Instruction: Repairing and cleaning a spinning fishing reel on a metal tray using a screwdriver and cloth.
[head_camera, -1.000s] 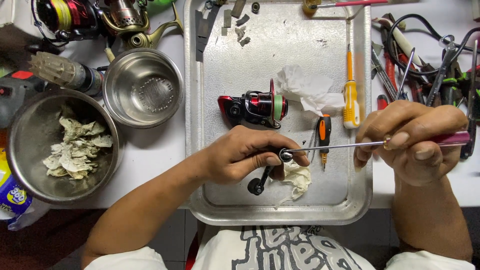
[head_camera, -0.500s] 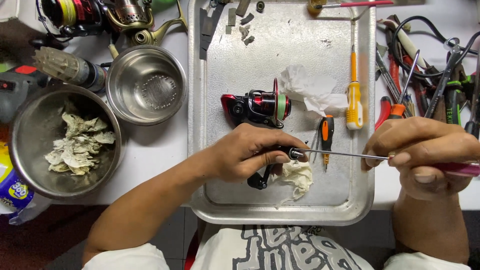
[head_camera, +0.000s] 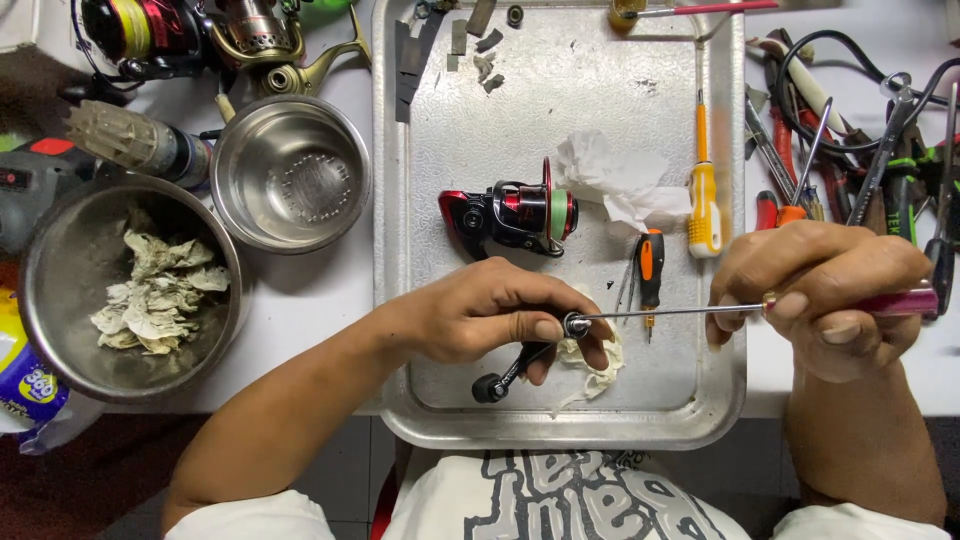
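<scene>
My left hand (head_camera: 490, 320) grips a black reel handle (head_camera: 505, 372) over the metal tray (head_camera: 560, 425), pinching its silver end between thumb and fingers. A bit of crumpled tissue (head_camera: 590, 362) lies under that hand. My right hand (head_camera: 820, 290) holds a screwdriver with a maroon grip (head_camera: 895, 302); its thin steel shaft (head_camera: 670, 312) runs left and its tip meets the silver end of the handle. A red and black spinning reel body (head_camera: 510, 215) lies on the tray just above my left hand.
On the tray lie a white tissue (head_camera: 610, 180), a yellow screwdriver (head_camera: 703, 195), an orange-and-black screwdriver (head_camera: 651, 272) and small parts at the top. Left stand an empty steel bowl (head_camera: 290, 172) and a bowl of used tissue (head_camera: 120, 290). Pliers and tools (head_camera: 860, 150) crowd the right.
The screwdriver tip has stayed at the handle's silver end. My right hand has shifted slightly along the maroon grip; the view has drifted a little.
</scene>
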